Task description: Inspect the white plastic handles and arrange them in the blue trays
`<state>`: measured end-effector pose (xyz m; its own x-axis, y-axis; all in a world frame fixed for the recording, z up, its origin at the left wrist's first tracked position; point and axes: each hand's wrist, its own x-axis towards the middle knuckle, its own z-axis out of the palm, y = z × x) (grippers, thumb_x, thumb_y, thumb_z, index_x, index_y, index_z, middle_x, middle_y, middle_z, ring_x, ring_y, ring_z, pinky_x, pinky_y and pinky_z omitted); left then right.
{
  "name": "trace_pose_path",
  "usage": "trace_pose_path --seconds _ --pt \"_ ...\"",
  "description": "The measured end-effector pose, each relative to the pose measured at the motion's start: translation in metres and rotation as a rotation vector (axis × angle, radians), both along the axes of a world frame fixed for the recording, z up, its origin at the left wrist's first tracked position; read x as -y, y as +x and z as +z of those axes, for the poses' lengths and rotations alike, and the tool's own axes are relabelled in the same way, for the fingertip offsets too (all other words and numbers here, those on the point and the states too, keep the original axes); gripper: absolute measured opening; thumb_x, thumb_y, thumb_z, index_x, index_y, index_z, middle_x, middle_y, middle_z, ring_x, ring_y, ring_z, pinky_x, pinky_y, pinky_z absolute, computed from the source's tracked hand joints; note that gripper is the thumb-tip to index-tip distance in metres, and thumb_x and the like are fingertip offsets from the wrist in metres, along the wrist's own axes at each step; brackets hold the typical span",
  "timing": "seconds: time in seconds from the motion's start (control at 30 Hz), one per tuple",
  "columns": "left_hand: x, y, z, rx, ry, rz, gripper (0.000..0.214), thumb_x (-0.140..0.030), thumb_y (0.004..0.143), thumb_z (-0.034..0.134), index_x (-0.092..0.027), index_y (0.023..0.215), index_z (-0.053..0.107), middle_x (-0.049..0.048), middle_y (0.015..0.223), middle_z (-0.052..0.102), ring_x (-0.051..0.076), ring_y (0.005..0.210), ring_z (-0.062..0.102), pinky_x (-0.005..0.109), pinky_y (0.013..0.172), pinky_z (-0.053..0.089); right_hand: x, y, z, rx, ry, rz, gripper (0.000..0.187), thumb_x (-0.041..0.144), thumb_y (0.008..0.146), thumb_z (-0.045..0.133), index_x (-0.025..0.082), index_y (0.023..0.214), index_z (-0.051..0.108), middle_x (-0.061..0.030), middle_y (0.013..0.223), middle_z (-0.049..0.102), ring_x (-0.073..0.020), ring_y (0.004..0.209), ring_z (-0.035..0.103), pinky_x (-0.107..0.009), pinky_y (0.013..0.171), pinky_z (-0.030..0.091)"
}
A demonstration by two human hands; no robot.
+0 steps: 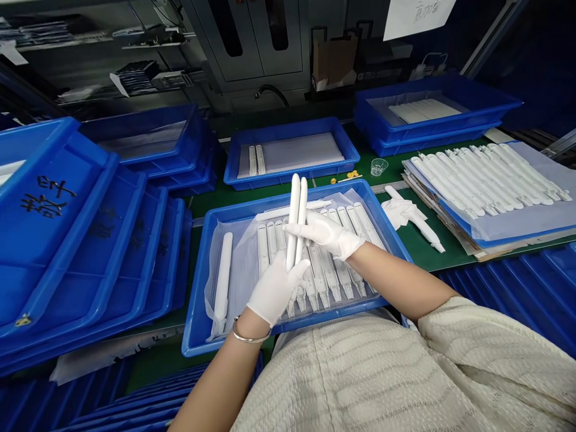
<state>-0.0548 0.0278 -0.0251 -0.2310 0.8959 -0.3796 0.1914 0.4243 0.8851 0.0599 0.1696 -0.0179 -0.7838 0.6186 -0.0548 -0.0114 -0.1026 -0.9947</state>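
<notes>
Two long white plastic housings with rounded ends (pixel 297 207) stand side by side, upright, between my gloved hands. My left hand (pixel 276 291) is closed around their lower part. From the right, my right hand (pixel 326 234) grips them at mid-length, fingers across the front. Beneath my hands lies a blue tray (pixel 193 312) lined with translucent sheet. In it a row of similar white housings (pixel 351 225) lies with slotted, tapered ends toward me. One single housing (pixel 222 276) rests at the tray's left side, and another (pixel 288 210) lies crosswise along the back.
Stacked blue trays (pixel 67 240) rise at the left. A farther blue tray (pixel 229 171) holds two white pieces. Right of it are a small clear cup (pixel 378 167) and yellow bits (pixel 353 174). A white piece with a cloth (pixel 414 219) lies near a stack bearing many housings (pixel 490 177).
</notes>
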Motion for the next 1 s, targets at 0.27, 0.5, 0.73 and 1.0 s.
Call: trace_pose_path --seconds 0.27,0.5,0.73,1.0 --pt "0.011 0.005 -0.001 0.509 -0.083 -0.105 0.066 -0.041 0.074 0.085 -0.019 0.121 0.045 0.0092 0.099 0.072 0.024 0.08 0.075 0.036 0.067 0.062 -0.007 0.003 -0.004 0.017 -0.15 -0.061 0.035 0.042 0.086 0.074 0.018 0.07 0.054 0.0029 0.058 0.045 -0.0068 0.048 0.036 -0.021 0.04 0.024" --pt "0.017 0.008 -0.008 0.673 -0.145 -0.086 0.063 -0.036 0.075 0.088 -0.02 0.118 0.045 0.0066 0.096 0.071 0.02 0.071 0.075 0.03 0.059 0.059 -0.011 -0.001 -0.011 0.066 -0.187 -0.097 0.04 0.053 0.084 0.074 0.017 0.074 0.058 0.0019 0.061 0.046 -0.0069 0.048 0.036 -0.021 0.038 0.024" --pt "0.004 0.001 -0.008 0.509 -0.074 -0.015 0.065 -0.045 0.069 0.089 -0.017 0.113 0.05 0.0017 0.071 0.07 0.016 0.051 0.067 0.025 0.046 0.051 0.022 0.003 -0.02 0.173 -0.027 0.425 0.037 0.051 0.08 0.078 0.016 0.084 0.068 0.0003 0.064 0.061 -0.011 0.056 0.054 -0.022 0.048 0.042" --pt "0.025 -0.004 -0.014 0.454 -0.104 -0.21 0.046 -0.041 0.08 0.081 -0.018 0.104 0.049 0.0047 0.065 0.072 0.018 0.053 0.069 0.024 0.047 0.049 0.005 0.0 0.009 0.202 0.232 0.104 0.041 0.056 0.081 0.073 0.018 0.07 0.061 -0.0008 0.071 0.06 -0.0153 0.067 0.054 -0.03 0.063 0.045"
